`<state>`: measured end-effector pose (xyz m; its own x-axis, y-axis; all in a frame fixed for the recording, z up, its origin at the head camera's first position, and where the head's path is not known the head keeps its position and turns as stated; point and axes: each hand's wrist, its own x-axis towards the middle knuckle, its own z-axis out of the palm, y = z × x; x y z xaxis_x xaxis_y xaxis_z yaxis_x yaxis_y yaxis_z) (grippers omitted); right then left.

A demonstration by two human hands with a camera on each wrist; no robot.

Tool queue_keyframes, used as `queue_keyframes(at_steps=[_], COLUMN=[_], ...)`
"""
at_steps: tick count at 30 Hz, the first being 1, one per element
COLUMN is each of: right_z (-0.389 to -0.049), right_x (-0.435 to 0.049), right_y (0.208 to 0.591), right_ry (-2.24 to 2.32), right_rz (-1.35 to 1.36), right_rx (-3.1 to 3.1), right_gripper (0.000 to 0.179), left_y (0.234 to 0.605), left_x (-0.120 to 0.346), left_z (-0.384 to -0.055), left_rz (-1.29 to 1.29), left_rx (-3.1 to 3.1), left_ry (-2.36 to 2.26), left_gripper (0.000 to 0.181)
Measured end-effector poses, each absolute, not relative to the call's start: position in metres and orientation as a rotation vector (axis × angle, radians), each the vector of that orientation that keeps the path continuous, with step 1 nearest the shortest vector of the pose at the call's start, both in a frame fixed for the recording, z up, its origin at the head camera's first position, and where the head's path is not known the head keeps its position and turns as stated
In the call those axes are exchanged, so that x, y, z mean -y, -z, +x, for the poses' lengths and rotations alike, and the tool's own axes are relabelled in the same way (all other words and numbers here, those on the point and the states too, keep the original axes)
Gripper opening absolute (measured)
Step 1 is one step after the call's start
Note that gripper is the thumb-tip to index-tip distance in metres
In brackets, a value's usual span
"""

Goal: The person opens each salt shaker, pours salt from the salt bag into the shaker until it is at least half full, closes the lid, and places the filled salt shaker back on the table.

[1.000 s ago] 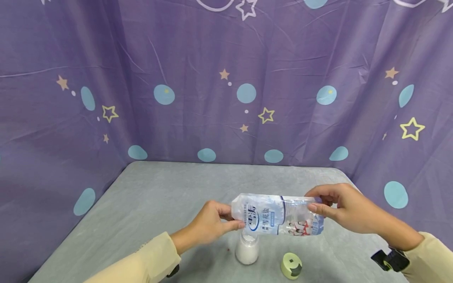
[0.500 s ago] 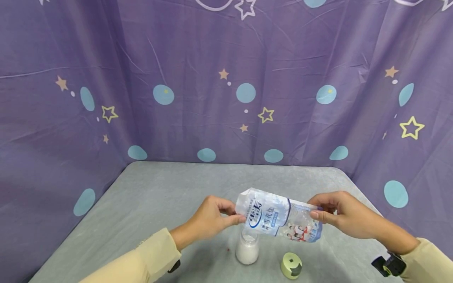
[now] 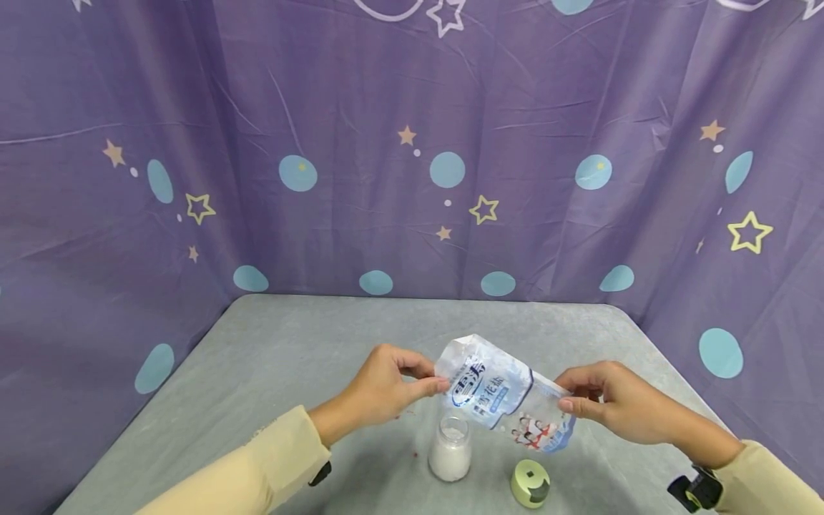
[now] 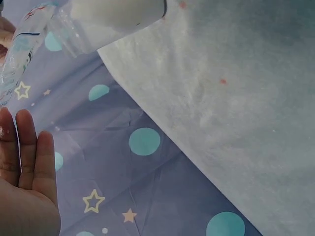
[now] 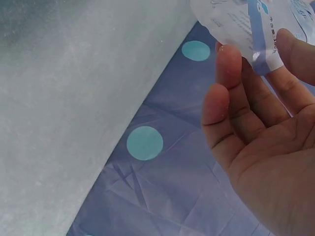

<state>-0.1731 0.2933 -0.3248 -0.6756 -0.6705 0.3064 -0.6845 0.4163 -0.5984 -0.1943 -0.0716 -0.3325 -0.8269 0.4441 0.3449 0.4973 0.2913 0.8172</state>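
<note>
In the head view a printed plastic salt bag (image 3: pixel 498 393) hangs aslant, its left end higher than its right. My left hand (image 3: pixel 386 386) pinches the left end between thumb and fingertips. The right hand (image 3: pixel 618 402) pinches the upper right edge. Just below the bag's left part stands an uncapped clear jar (image 3: pixel 449 456), nearly full of white salt. A round green lid (image 3: pixel 531 483) lies right of the jar. The left wrist view has the jar (image 4: pixel 115 19) beside the bag (image 4: pixel 22 54). Thumb and fingers hold the bag (image 5: pixel 263 34) in the right wrist view.
The grey tabletop (image 3: pixel 309 343) extends behind and to both sides of the hands. A purple patterned curtain (image 3: pixel 360 229) encloses the back and sides. Small reddish specks (image 4: pixel 223 81) dot the table near the jar.
The bag has swung from nearly level to tilted, its left end rising and its right end dropping. My right hand has lowered a little. Jar and lid have stayed put.
</note>
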Motion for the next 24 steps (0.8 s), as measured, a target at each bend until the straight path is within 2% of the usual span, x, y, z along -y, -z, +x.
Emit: queue_keyframes(at_steps=[6,24], right_z=[-0.174,-0.18], right_x=[-0.29,-0.279], right_y=[0.333,0.349], right_ry=[-1.126,-1.003], right_rz=[1.295,1.177], right_rx=[2.608,2.603], right_gripper=[0.017,0.011], left_y=[0.324,0.309], left_x=[0.07,0.063], left_z=[-0.195,-0.2], left_rz=[-0.94,-0.987], left_rx=[2.451,2.415], left_ry=[1.583,1.487], left_gripper=[0.007,0.005])
